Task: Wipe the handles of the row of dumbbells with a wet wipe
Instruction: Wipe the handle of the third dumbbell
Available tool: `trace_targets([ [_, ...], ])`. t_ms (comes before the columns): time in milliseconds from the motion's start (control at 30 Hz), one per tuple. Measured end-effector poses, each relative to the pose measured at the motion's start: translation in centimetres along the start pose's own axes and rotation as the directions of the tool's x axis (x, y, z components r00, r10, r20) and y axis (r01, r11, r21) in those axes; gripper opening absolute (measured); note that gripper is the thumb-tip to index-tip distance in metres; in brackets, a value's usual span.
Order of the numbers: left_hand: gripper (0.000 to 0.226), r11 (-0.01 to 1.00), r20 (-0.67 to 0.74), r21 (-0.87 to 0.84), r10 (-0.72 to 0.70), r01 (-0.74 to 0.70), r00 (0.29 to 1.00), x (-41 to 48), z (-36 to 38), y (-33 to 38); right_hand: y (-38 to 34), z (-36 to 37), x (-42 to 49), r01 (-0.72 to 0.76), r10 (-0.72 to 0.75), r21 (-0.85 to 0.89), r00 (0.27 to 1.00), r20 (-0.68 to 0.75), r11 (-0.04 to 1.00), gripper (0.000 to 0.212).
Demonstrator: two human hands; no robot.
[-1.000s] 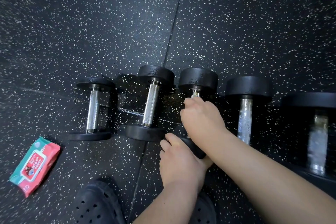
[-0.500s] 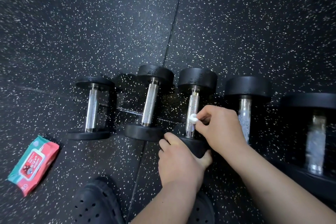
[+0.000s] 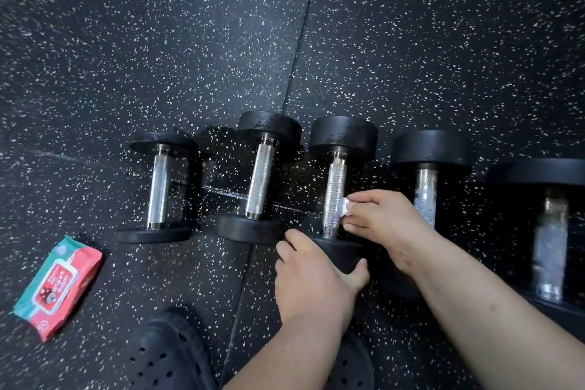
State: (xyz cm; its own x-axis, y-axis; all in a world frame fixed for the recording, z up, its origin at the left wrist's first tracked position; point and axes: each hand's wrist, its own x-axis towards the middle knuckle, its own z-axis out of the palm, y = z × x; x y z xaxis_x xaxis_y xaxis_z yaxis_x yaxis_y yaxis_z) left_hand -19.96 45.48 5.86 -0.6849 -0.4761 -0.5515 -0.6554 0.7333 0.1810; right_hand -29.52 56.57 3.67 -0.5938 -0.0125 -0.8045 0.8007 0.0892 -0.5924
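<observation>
Several black dumbbells with knurled chrome handles lie side by side on the speckled rubber floor. My left hand (image 3: 311,275) grips the near head of the third dumbbell (image 3: 342,136). Its handle (image 3: 334,193) is bare for most of its length. My right hand (image 3: 384,220) pinches a small white wet wipe (image 3: 345,206) and presses it against the right side of that handle, near its lower end. The first dumbbell (image 3: 158,187) and second dumbbell (image 3: 261,180) lie to the left; the fourth dumbbell (image 3: 425,196) and fifth dumbbell (image 3: 550,241) lie to the right.
A red and teal wet wipe pack (image 3: 58,286) lies on the floor at the lower left. My black perforated clog (image 3: 164,355) is at the bottom centre. A floor mat seam (image 3: 300,41) runs away from the dumbbells.
My right hand slid from the far end of the third handle down toward its near end and off to its right side, exposing the handle. The left hand stayed on the near head.
</observation>
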Motion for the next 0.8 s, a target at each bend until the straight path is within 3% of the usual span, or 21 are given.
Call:
trace_targets([
  [67,0.105,1.0,-0.003,-0.006,-0.001,0.001,1.0,0.0,0.0,0.1,0.0,0.8,0.5,-0.021,0.021,-0.015,0.999,0.028,1.0,0.012],
  [200,0.109,1.0,-0.006,0.003,-0.001,0.001,1.0,-0.1,-0.1,0.0,-1.1,2.2,1.1,-0.195,0.176,0.082,0.965,0.196,0.977,0.035],
  [300,0.11,1.0,-0.005,0.007,0.001,-0.001,1.0,-0.1,-0.1,0.0,-1.1,1.2,1.5,-0.258,0.223,0.085,0.929,0.296,0.962,0.037],
  [467,0.111,1.0,-0.004,0.008,0.0,0.0,1.0,-0.1,-0.1,0.0,-0.8,-0.6,1.6,-0.178,0.158,0.083,0.966,0.206,0.98,0.019],
  [667,0.11,1.0,-0.001,0.023,-0.009,0.009,1.0,-0.1,-0.1,0.1,-1.0,1.8,1.5,-0.234,0.193,0.119,0.941,0.279,0.965,0.041],
  [800,0.11,1.0,-0.003,0.024,-0.004,0.004,1.0,-0.1,-0.1,0.0,-0.7,1.2,1.5,-0.188,0.151,0.12,0.954,0.26,0.975,0.036],
])
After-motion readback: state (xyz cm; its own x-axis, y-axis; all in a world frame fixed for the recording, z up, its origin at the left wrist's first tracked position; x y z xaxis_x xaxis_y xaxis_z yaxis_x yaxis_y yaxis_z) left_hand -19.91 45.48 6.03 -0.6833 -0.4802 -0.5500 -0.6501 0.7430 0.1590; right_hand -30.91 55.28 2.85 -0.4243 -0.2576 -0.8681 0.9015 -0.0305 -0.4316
